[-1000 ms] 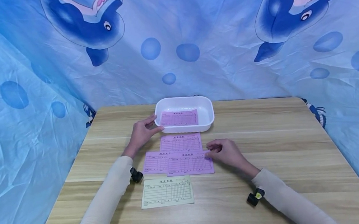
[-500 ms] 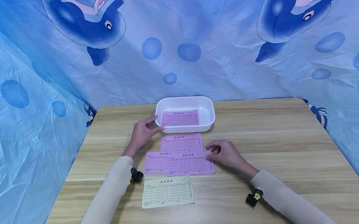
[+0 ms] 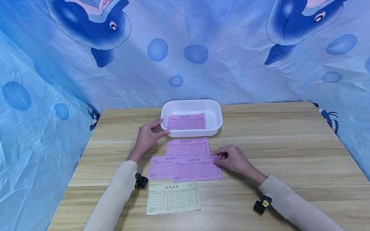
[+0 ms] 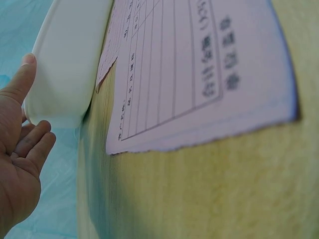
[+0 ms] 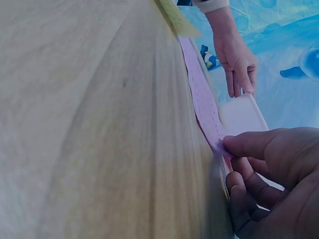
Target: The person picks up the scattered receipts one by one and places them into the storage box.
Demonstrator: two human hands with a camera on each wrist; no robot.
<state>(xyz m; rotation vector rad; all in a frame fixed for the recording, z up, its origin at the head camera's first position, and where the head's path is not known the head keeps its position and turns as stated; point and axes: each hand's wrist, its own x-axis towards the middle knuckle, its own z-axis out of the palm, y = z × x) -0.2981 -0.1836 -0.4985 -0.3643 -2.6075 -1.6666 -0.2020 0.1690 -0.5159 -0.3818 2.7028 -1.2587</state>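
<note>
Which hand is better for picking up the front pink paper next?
Probably the right hand: it pinches the front pink paper near its upper right corner. The left hand is farther from that paper and holds the left end of the white tray.

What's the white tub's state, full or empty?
Neither: in the head view, a pink slip lies in the white tub, with bare floor showing to its right. Whether more slips lie beneath, I cannot tell.
</note>
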